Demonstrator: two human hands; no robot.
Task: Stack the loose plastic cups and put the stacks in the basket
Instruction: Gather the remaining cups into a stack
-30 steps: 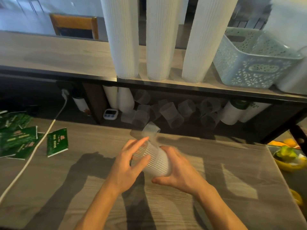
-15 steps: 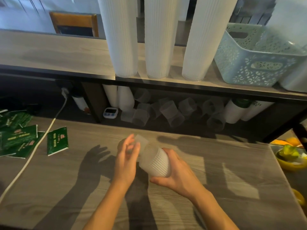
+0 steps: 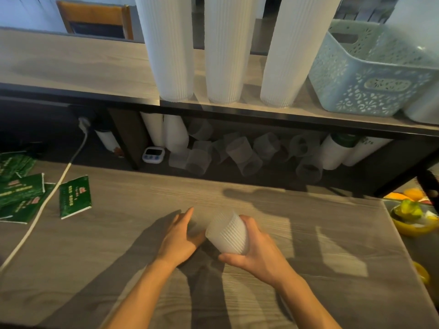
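Stacking step in hand. Right hand [image 3: 255,254] grips a short stack of cups [image 3: 228,235] above the surface [image 3: 320,269], fingers curled round it, mouth tilted left. Left hand [image 3: 179,236] sits just beside the mouth, fingers fairly straight; whether it holds a cup, cannot tell, blurred. Loose cups [image 3: 244,157] lie under the shelf [image 3: 213,112]. Basket [image 3: 377,74] stands on it, well apart. Next move likely calls for fetching another loose cup and nesting it squarely.
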